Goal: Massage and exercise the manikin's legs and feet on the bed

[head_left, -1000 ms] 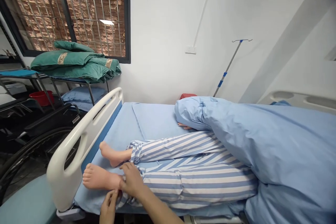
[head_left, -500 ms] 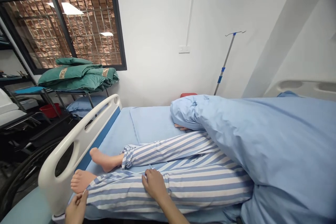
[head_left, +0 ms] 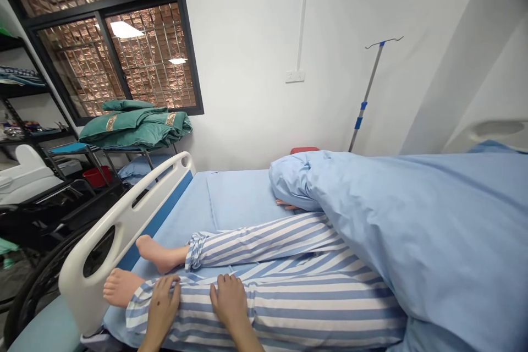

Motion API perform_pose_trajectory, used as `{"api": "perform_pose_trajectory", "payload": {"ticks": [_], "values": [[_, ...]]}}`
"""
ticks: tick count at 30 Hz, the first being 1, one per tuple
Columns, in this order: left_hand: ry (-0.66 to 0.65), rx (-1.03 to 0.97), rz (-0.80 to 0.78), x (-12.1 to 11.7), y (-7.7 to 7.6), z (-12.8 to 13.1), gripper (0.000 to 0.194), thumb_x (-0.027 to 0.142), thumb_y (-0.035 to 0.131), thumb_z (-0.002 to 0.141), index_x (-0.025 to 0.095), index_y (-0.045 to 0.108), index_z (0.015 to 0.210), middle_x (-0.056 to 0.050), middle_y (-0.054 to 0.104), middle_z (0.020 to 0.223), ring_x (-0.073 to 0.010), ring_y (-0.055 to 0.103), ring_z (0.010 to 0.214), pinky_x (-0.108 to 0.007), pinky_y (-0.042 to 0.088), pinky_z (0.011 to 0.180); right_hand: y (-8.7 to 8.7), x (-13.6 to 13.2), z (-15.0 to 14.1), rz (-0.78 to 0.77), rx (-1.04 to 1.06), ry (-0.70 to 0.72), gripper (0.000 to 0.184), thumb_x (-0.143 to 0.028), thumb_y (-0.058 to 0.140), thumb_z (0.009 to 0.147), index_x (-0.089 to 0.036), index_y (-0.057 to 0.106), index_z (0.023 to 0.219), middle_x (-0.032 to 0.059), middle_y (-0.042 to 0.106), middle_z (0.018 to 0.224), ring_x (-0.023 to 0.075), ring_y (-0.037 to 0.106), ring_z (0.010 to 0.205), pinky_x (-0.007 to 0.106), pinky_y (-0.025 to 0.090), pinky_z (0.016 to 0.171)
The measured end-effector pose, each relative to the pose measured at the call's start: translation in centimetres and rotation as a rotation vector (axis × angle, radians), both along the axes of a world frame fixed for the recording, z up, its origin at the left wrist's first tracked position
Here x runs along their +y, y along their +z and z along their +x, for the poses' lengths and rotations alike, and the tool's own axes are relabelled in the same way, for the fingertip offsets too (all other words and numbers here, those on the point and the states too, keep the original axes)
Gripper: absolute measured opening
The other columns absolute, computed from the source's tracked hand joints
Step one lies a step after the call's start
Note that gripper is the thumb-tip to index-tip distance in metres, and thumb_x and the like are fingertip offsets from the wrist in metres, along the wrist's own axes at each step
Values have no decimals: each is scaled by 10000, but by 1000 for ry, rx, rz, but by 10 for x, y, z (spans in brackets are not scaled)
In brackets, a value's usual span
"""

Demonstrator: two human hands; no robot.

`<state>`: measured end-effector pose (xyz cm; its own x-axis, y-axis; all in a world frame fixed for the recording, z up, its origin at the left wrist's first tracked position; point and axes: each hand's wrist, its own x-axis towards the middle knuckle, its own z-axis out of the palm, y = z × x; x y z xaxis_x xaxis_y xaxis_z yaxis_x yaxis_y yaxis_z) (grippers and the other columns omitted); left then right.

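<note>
Left hand [head_left: 164, 303] and right hand [head_left: 231, 298] rest palm-down, unclenched, on striped trousers [head_left: 309, 308] atop the bed [head_left: 235, 190]; blue quilt [head_left: 412, 220] overlies trousers' upper end, white footboard [head_left: 76, 291] beyond bare feet [head_left: 124, 287], hooked pole [head_left: 370, 83] behind.

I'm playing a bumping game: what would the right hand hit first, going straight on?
Probably the far striped trouser leg, beyond the near trouser leg under the right hand, though depth is unclear.

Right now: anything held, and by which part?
Can't tell: the left hand lies on the near striped trouser leg toward its cuff, the right hand farther up the same leg; whether either grips cloth is hidden.
</note>
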<state>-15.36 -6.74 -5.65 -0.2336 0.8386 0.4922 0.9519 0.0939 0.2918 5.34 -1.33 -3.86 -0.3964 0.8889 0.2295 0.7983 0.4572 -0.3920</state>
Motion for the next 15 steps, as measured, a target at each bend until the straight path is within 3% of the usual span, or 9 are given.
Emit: {"api": "perform_pose_trajectory", "payload": {"ticks": [3,7,11,15], "values": [[-83,165,-100,10,-17,-3,270,214,379,788,213,642,850,-66,664,908,-210,589,884,-357,440,829,-2,0,-1,-5,-2,-3,259,-302,411,828,-163,621,888,116,627,843,280,562,851,427,396,776],[-89,344,-118,9,-33,-8,321,101,391,760,200,663,898,-102,669,940,-235,594,887,-382,439,793,-3,1,-2,-13,-8,0,256,-300,413,828,-160,618,891,122,625,849,276,563,856,421,395,780],[-101,394,-131,8,-32,-8,324,99,388,761,205,654,912,-91,664,975,-234,596,875,-370,436,761,0,0,-1,-13,-5,-2,251,-291,409,824,-161,616,885,121,625,852,277,562,858,417,395,776],[-83,205,-62,23,-19,-9,218,193,429,751,199,635,824,-93,663,950,-234,597,893,-357,431,786,0,0,-1,-6,16,-12,245,-288,414,816,-165,618,873,118,627,844,275,563,856,414,395,782]]}}
